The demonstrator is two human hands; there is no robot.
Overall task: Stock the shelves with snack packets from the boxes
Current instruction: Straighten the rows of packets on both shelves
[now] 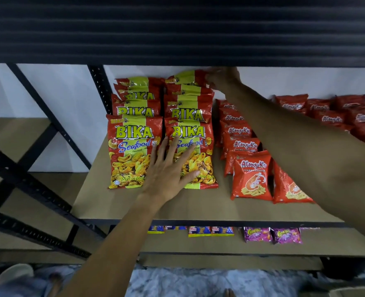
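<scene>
Two rows of red and yellow-green Bika seafood packets (134, 151) stand on the brown middle shelf (177, 209), leaning back one behind another. My left hand (171, 168) lies flat with spread fingers on the two front packets. My right hand (220, 79) reaches to the back of the right row and pinches the top corner of the rearmost Bika packet (188, 77). Red Alang-Ku prawn cracker packets (251, 176) fill the shelf to the right, partly hidden by my right arm.
The dark underside of the upper shelf (177, 28) hangs close above. Black metal uprights and braces (48, 125) stand at the left. Blue and purple snack packets (258, 234) line the lower shelf. A cardboard box corner (355, 292) shows at bottom right.
</scene>
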